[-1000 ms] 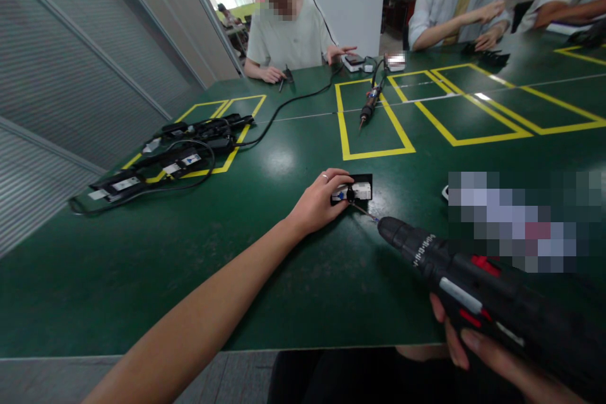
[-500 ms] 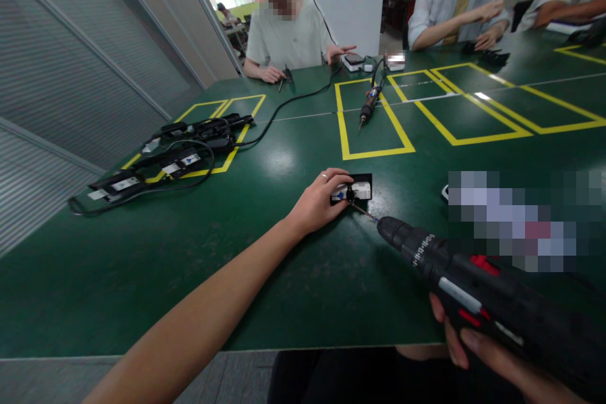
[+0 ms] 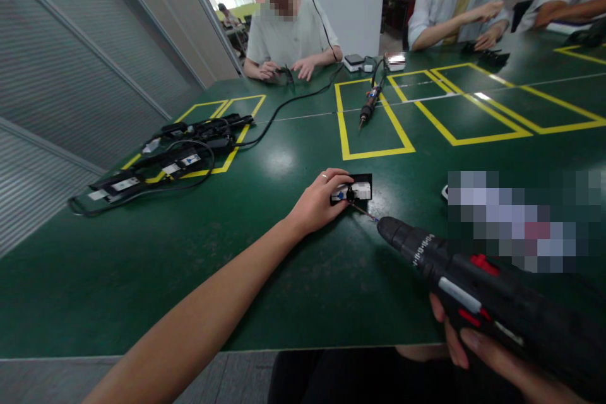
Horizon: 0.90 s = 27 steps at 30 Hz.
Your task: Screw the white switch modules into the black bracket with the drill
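My left hand (image 3: 324,201) grips the left end of a small black piece with white and blue parts (image 3: 362,190), which lies on the green table (image 3: 303,290). A ring shows on one finger. My right hand (image 3: 466,341) is wrapped round the handle of a black and red power drill (image 3: 454,278) at the lower right. The drill points up and to the left, and the tip of its long thin bit meets the piece beside my left fingertips. Part of my right hand is hidden behind the drill body.
Black devices with cables (image 3: 189,151) lie at the left. A tool with a pointed tip (image 3: 370,104) rests inside a yellow taped frame (image 3: 379,154). A blurred-out object (image 3: 511,221) is at the right. Across the table, a person (image 3: 293,31) handles a small dark part; others sit right.
The person across the table has brought one hand back from the white box towards the dark part. My hands, the drill and the small piece show no visible movement.
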Tool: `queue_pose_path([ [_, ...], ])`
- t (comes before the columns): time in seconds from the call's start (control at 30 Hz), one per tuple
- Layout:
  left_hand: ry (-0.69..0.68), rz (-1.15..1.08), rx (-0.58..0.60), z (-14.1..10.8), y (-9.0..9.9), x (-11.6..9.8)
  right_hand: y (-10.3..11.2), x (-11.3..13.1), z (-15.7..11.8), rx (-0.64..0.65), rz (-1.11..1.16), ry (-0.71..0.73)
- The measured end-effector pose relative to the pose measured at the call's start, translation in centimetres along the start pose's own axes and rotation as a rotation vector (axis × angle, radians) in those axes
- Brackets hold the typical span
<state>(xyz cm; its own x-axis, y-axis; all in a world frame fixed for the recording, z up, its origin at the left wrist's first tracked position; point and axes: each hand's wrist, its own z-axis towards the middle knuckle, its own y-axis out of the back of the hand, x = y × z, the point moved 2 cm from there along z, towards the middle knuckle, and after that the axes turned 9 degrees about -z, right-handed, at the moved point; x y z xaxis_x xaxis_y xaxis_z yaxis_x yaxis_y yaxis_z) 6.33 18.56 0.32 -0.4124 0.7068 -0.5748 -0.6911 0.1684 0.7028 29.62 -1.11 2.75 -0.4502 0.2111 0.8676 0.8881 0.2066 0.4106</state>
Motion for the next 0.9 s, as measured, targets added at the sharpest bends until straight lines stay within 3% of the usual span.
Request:
queue_pose_path([
  [0.2,0.002,0.004,0.003,-0.01,-0.04,0.05,0.12,-0.38,0.24,0.012,0.010,0.038],
  [0.53,0.000,0.006,0.000,-0.01,0.02,-0.12,0.13,-0.81,0.68,0.218,0.159,0.002],
  [0.9,-0.010,0.001,-0.009,-0.02,-0.04,0.04,0.35,-0.61,0.20,0.098,-0.017,0.002],
])
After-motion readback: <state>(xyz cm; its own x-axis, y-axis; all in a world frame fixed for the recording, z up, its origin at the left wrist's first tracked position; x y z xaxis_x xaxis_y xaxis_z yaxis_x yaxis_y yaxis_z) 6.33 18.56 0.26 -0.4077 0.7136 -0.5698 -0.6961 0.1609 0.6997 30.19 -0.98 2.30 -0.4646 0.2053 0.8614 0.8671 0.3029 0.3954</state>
